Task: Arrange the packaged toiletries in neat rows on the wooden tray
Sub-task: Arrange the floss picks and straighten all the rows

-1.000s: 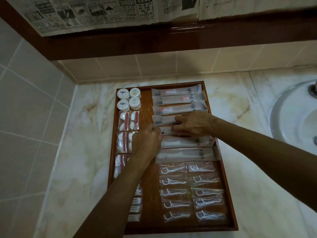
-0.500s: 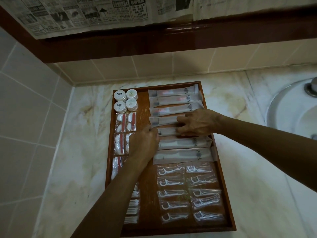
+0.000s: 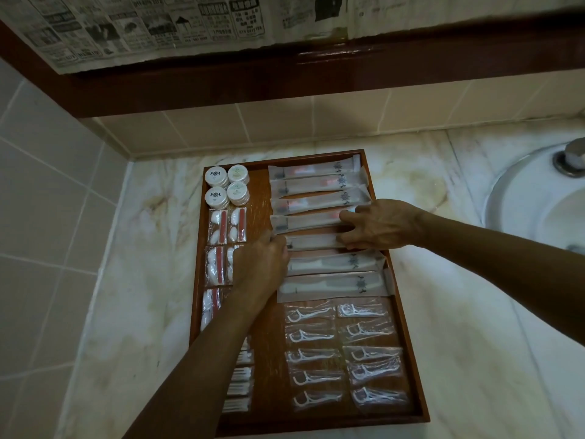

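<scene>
Bench (image 3: 142, 280): marble, tiled corner at 10 o'clock, sink (image 3: 538, 217) off at 3 o'clock.

Wooden tray (image 3: 408, 359) sits long axis 12-to-6, hard up near the back wall. Mostly filled already: round pots at 11, cotton packs down the 9 o'clock edge, floss-pick sachets (image 3: 342, 353) in two columns at 5 o'clock.

Long sachets (image 3: 316, 198) stacked as a column in the 1 o'clock half, each lying 9-to-3 across the tray. That axis is what matters: the fifth sachet (image 3: 313, 242) down is the one being worked, and it lies straight between the hands.

Left hand (image 3: 259, 267) at its 9 o'clock end, fingertips curled onto the end of the pack; looks like a pinch, though the hand's back hides the contact, so I can't call it for sure. Forearm comes up from 6 o'clock over the cotton-pack column.

Right hand (image 3: 376, 223) at the 3 o'clock end, forearm in from 4 o'clock, fingers spread and laid flat over the fourth and fifth packs, pressing rather than gripping.

Both hands equally near, one per end. My read: next move is squaring that pack parallel to its neighbours, left end flush with the column.
</scene>
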